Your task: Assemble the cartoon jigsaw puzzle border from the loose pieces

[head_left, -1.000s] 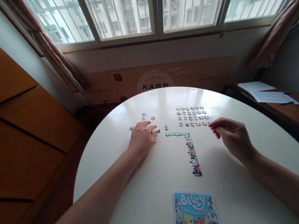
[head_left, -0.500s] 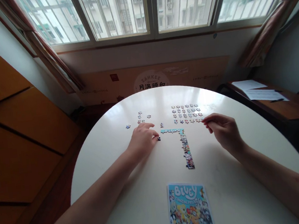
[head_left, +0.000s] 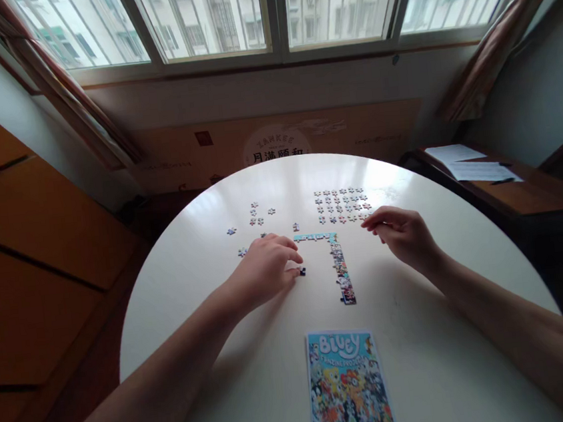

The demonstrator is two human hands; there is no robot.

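Note:
My left hand [head_left: 271, 270] is closed on a small dark jigsaw piece [head_left: 303, 272] at its fingertips, just above or on the tabletop. To its right lies a joined strip of puzzle, bent in a corner: a light blue top edge [head_left: 314, 237] and a colourful side edge [head_left: 343, 273] running toward me. My right hand [head_left: 400, 233] hovers right of that corner with its fingers curled together; whether anything is between them cannot be made out. Beyond it, loose jigsaw pieces [head_left: 340, 206] lie in rows. One single piece [head_left: 296, 227] sits above the strip's left end.
The round white table [head_left: 408, 359] carries a Bluey picture sheet [head_left: 350, 385] near me. More loose pieces [head_left: 255, 213] lie scattered beyond my left hand. At the right stands a brown desk [head_left: 495, 192] with papers [head_left: 473, 169]. A window is behind the table.
My left hand has drawn slightly nearer to me with the dark piece, uncovering loose pieces behind it. My right hand has barely shifted, and the whole view has tilted a little.

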